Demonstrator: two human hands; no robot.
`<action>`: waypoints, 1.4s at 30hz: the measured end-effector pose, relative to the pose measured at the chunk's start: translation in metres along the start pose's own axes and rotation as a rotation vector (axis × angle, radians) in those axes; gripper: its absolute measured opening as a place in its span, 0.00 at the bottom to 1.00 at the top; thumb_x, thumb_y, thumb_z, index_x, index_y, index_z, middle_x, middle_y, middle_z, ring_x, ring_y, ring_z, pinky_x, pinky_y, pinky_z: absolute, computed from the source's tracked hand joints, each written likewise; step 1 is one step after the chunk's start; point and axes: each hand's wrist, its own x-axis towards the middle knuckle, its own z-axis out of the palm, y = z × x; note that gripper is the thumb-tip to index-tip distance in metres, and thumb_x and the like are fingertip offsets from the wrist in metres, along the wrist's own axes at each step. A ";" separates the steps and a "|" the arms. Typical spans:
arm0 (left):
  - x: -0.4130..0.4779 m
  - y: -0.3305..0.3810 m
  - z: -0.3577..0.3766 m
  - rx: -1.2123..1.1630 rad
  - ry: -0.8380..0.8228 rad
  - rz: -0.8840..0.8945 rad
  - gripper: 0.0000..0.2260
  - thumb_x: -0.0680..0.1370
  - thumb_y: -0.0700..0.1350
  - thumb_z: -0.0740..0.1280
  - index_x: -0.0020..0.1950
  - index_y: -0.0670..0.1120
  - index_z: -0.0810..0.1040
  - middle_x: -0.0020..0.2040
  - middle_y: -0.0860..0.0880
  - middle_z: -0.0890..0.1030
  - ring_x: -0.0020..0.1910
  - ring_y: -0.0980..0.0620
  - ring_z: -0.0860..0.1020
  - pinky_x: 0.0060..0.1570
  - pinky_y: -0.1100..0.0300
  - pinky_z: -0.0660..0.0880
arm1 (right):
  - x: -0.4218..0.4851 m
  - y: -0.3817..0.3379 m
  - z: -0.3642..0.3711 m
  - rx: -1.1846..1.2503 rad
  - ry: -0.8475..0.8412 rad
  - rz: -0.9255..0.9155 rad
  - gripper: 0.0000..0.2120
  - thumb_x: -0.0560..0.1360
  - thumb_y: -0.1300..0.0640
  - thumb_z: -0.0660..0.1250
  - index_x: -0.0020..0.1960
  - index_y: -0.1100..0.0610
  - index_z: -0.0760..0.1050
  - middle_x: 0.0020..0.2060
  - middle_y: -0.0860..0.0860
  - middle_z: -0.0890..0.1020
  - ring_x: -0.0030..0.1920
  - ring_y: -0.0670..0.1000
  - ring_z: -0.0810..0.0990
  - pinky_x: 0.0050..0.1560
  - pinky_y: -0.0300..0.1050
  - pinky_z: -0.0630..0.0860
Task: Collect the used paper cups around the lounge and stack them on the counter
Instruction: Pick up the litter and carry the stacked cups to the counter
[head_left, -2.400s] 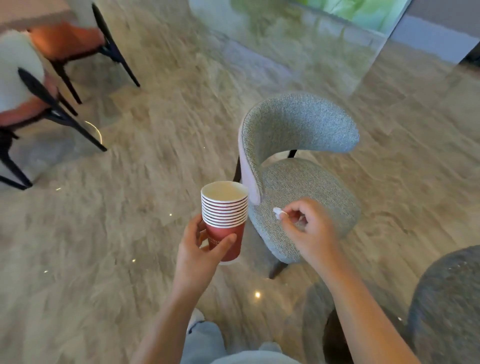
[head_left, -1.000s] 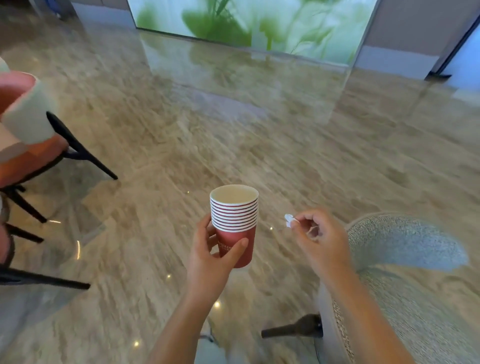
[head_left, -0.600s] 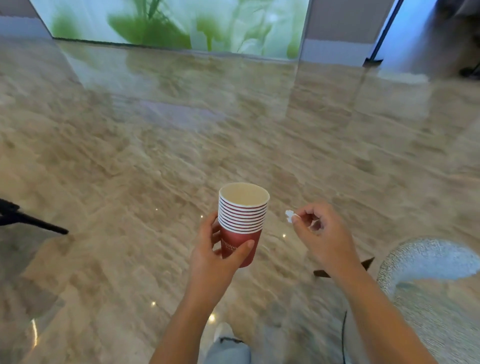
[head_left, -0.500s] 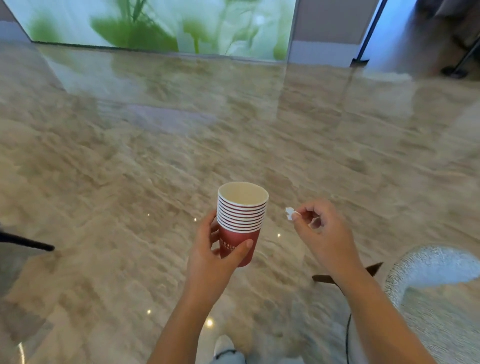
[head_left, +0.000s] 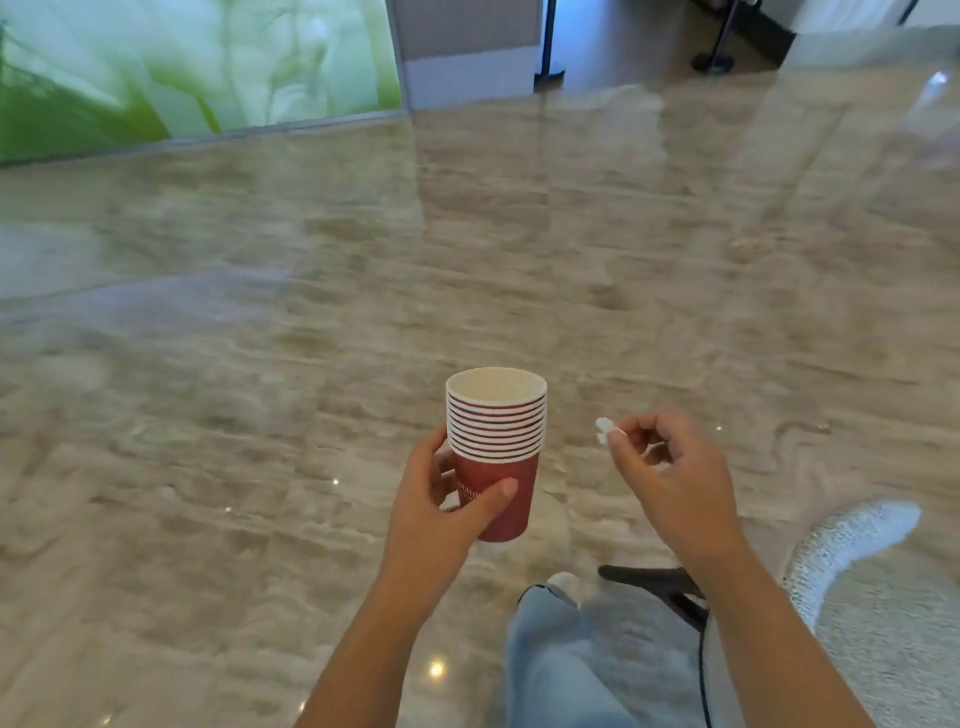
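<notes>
Left grip (head_left: 441, 501) curls round the lower part of the stack of red paper cups (head_left: 496, 431), thumb across its front, holding it upright above the marble floor (head_left: 260, 415). Right grip (head_left: 670, 478), near the stack but apart from it, pinches a small white scrap (head_left: 602, 430); a grey chair (head_left: 857, 597) sits behind that grip

Floor (head_left: 260, 415): polished beige marble, glossy, with small light reflections. Top left: lit green wall panel (head_left: 182, 62), with a grey wall section (head_left: 467, 52) just beside it. Top right: black stanchion base (head_left: 712, 63). Lower right: grey textured chair (head_left: 872, 613), one black chair leg (head_left: 649, 576) showing. Bottom centre: light-blue jeans leg (head_left: 561, 670), pale shoe toe (head_left: 563, 581).
</notes>
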 end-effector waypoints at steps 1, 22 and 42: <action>0.022 0.006 0.011 -0.008 -0.023 -0.009 0.29 0.61 0.50 0.76 0.59 0.60 0.72 0.54 0.55 0.81 0.54 0.54 0.79 0.51 0.53 0.78 | 0.021 0.004 -0.005 -0.012 0.022 -0.002 0.07 0.71 0.56 0.69 0.38 0.47 0.73 0.36 0.45 0.77 0.36 0.39 0.73 0.36 0.28 0.69; 0.421 0.074 0.196 -0.071 -0.434 -0.092 0.35 0.59 0.49 0.75 0.64 0.50 0.71 0.51 0.50 0.83 0.51 0.52 0.81 0.42 0.61 0.78 | 0.361 0.093 -0.059 -0.052 0.409 0.226 0.06 0.70 0.50 0.69 0.35 0.45 0.74 0.33 0.43 0.78 0.35 0.40 0.75 0.35 0.27 0.69; 0.678 0.107 0.480 0.009 -0.877 -0.036 0.35 0.57 0.52 0.77 0.63 0.53 0.72 0.54 0.52 0.82 0.52 0.56 0.80 0.44 0.65 0.75 | 0.599 0.197 -0.175 -0.132 0.813 0.375 0.09 0.70 0.58 0.70 0.36 0.46 0.73 0.33 0.44 0.78 0.35 0.40 0.75 0.35 0.26 0.68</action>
